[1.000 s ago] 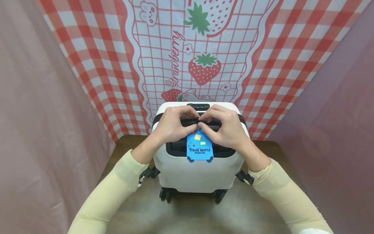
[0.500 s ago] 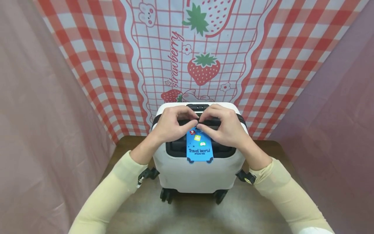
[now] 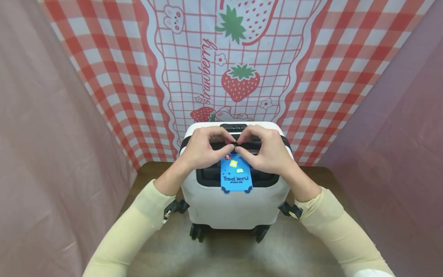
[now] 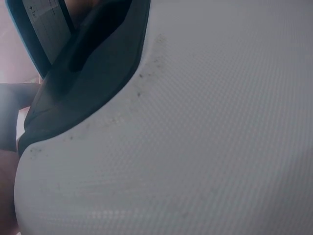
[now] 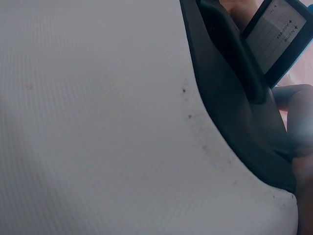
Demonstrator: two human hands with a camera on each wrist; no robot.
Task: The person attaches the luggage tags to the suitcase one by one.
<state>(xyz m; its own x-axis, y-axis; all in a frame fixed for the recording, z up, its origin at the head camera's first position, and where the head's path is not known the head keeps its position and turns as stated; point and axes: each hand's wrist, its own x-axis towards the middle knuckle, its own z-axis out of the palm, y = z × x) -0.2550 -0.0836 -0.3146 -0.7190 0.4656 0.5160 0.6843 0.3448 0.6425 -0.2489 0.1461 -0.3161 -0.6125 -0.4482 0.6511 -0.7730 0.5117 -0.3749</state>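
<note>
In the head view a white suitcase (image 3: 235, 209) stands upright with a blue luggage tag (image 3: 236, 175) hanging at its black handle (image 3: 255, 146). My left hand (image 3: 203, 148) and right hand (image 3: 267, 152) meet over the handle, thumbs and forefingers pinching the tag's dark strap (image 3: 236, 144) from both sides. Fingertips hide most of the strap. From the left wrist, the tag's white name card (image 4: 49, 27) shows beside the handle recess. The right wrist view also catches that card (image 5: 276, 36), with fingers (image 5: 298, 110) below it.
Beneath the suitcase is a brown wooden table (image 3: 159, 250), with black wheels (image 3: 196, 231) resting on it. A strawberry-print cloth (image 3: 187, 77) hangs close behind. Pink curtains (image 3: 69, 134) flank both sides. A black combination lock (image 3: 233, 127) sits on the suitcase top.
Both hands stay at the strap and shift only slightly. The left thumb has lifted a little, so more of the luggage tag's red picture shows. The tag hangs in the same place.
</note>
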